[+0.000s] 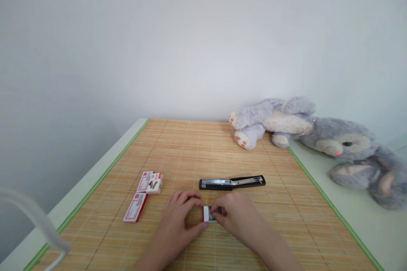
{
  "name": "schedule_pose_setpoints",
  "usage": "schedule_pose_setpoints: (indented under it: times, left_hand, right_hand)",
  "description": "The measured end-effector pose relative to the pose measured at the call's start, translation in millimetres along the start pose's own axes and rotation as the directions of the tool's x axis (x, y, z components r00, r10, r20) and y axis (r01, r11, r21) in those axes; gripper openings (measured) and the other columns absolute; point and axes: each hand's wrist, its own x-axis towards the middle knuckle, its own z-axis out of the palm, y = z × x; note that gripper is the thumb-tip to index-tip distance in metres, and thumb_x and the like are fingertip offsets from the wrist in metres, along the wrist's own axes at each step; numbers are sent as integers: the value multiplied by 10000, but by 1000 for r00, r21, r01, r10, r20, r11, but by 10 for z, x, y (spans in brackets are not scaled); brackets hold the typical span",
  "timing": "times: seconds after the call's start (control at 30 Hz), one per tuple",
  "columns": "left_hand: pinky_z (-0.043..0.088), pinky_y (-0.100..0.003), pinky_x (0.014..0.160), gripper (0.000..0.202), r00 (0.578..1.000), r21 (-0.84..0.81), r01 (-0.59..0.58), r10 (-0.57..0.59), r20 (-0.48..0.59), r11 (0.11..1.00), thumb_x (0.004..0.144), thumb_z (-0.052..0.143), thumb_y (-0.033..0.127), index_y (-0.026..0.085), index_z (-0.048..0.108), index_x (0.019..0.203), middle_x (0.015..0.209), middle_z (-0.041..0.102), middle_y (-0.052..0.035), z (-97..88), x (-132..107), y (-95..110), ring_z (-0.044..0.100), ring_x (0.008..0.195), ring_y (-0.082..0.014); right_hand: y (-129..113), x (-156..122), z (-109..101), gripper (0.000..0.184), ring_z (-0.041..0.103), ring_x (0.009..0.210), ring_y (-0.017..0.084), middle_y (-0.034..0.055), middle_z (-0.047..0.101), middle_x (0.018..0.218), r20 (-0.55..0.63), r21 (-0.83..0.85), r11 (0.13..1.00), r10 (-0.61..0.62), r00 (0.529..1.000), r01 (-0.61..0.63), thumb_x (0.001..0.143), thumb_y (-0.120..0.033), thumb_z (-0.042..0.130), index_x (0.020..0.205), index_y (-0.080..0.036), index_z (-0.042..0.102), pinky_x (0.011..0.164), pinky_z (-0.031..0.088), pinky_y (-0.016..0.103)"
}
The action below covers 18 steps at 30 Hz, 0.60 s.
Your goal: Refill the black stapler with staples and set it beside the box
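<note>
Both my hands meet over a small red-and-white staple box [206,214] on the bamboo mat [286,220]. My left hand [179,220] curls round the box's left end with thumb and fingers. My right hand [237,214] pinches at its right end, where a grey tray of staples shows. A black stapler [232,183] lies flipped wide open just beyond my hands. Three more staple boxes sit to the left: two side by side [150,182] and one [135,207] nearer me.
A grey plush rabbit [318,135] lies on its back at the far right, half on the mat and half on the pale table [365,228]. A white wall stands behind. A blurred pale curved thing [34,220] crosses the lower left corner.
</note>
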Motion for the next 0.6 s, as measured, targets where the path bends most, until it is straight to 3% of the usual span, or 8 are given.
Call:
schedule_pose_setpoints:
  times: [0.17,0.4,0.6]
  left_hand:
    - [450,-455,1096,346,1000,-14,7,-8,-9,1000,816,840,281,342,714,1132,1324,645,-21,-3,-4,12,551,1276,-277]
    - [442,-447,1098,372,1000,-16,24,-24,5,1000,801,846,252,348,707,1132,1325,645,-6,-17,-2,19,554,1269,-265]
    - [435,-453,1096,353,1000,-19,23,-23,11,1000,818,830,261,348,702,1135,1327,638,-8,-15,5,20,543,1271,-268]
  right_hand:
    - [-9,78,17,246,676,697,188,1,791,761,2,-75,994,-75,997,75,823,-181,646,861,-329,838,612,290,293]
    - [288,-96,-113,119,552,601,119,-50,644,659,-64,156,987,-23,998,33,859,-202,651,853,-257,756,585,309,241]
    - [560,-258,-58,129,485,570,119,-66,508,607,-68,261,965,48,997,-29,923,-252,623,899,-242,750,569,315,246]
